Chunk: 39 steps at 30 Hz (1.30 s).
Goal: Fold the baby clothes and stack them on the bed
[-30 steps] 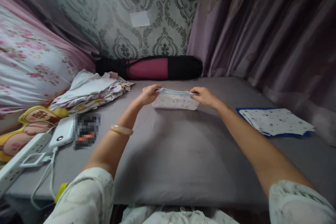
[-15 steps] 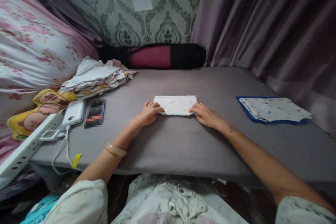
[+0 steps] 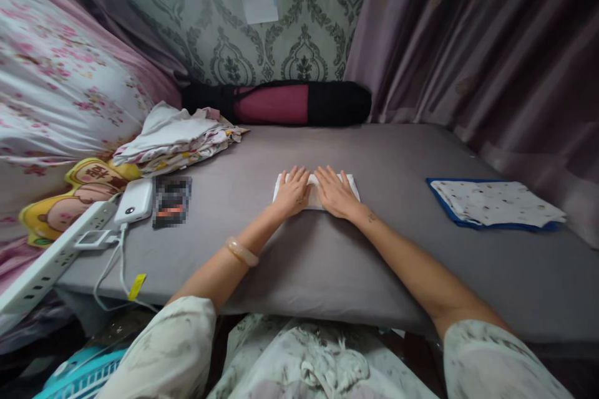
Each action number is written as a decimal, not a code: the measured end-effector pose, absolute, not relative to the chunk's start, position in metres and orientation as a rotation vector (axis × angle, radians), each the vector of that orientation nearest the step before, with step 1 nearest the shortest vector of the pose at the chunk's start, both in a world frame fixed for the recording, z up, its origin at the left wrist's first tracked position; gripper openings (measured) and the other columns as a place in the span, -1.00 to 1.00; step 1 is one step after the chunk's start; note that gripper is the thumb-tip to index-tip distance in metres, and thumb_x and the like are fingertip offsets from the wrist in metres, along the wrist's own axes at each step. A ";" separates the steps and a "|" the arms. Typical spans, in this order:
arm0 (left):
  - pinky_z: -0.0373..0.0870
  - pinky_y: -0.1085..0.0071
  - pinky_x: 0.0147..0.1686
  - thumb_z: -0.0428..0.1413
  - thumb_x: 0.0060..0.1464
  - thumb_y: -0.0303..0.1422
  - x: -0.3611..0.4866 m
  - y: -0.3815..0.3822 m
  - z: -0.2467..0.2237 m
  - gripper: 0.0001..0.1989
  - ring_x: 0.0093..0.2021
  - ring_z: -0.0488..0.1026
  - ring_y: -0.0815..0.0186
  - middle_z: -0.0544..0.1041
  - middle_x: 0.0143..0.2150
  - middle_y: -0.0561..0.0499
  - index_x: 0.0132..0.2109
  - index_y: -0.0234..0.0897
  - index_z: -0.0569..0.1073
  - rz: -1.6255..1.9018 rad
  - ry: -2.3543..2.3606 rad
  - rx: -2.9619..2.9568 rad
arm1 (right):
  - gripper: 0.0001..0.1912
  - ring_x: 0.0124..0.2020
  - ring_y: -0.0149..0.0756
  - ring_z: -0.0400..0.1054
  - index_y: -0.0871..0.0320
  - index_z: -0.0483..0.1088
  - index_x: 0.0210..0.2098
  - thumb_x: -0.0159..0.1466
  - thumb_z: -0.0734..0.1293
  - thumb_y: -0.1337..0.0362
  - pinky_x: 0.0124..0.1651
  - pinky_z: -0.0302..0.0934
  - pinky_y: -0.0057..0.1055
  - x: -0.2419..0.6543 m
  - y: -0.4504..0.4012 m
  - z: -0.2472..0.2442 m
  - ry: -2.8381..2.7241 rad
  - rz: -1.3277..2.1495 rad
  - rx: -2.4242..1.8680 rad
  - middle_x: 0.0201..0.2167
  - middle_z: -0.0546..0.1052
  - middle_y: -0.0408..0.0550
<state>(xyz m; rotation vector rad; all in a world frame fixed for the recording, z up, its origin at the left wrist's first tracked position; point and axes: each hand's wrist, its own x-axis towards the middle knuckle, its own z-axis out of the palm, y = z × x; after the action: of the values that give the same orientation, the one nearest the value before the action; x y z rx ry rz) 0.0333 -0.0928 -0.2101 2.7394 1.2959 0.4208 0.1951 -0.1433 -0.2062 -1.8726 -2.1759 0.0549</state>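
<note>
A small white folded cloth [image 3: 314,196] lies on the grey-covered surface in front of me, mostly hidden under my hands. My left hand [image 3: 294,191] rests flat on its left half, fingers stretched out and pointing away from me. Beside it, my right hand [image 3: 334,192] presses flat on the right half with spread fingers. A narrow strip of the cloth shows between the two hands, and its corners stick out at either side.
Folded spotted fabric on a blue piece [image 3: 496,202] lies to the right. At left are a pile of clothes [image 3: 175,137], a white power bank [image 3: 133,201], a power strip [image 3: 60,255] with cables and a yellow plush [image 3: 70,212]. A black and red long bag [image 3: 276,103] lies against the wall.
Both hands have let go of the cloth's near corners and moved inward onto its top, fingers now flat and stretched out. The view has shifted slightly.
</note>
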 end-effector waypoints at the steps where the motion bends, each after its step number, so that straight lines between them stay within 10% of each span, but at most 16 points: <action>1: -0.16 0.03 0.32 -0.24 0.30 -0.29 0.039 -0.091 -0.215 -0.49 0.40 -0.04 0.07 0.13 0.38 -0.16 0.32 -0.33 0.15 0.379 1.301 2.753 | -0.42 0.40 -0.11 -0.21 0.26 0.04 0.35 0.38 -0.01 0.26 0.37 -0.41 0.00 0.190 -0.139 -0.209 -2.189 0.061 -1.897 0.38 0.04 0.01; 39: -0.16 -0.03 0.33 -0.35 0.33 -0.18 0.040 -0.093 -0.232 -0.42 0.41 -0.08 0.08 0.05 0.41 -0.13 0.39 -0.30 0.04 0.162 1.367 2.752 | -0.42 0.39 -0.14 -0.16 0.26 0.06 0.34 0.38 -0.03 0.25 0.36 -0.33 -0.01 0.184 -0.132 -0.232 -2.166 0.073 -1.981 0.37 0.07 0.07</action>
<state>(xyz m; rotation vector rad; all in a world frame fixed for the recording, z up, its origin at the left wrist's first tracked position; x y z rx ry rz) 0.0396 -0.0926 -0.2317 2.7522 1.3666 0.1622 0.1836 -0.1319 -0.2319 -1.9806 -2.1661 0.0727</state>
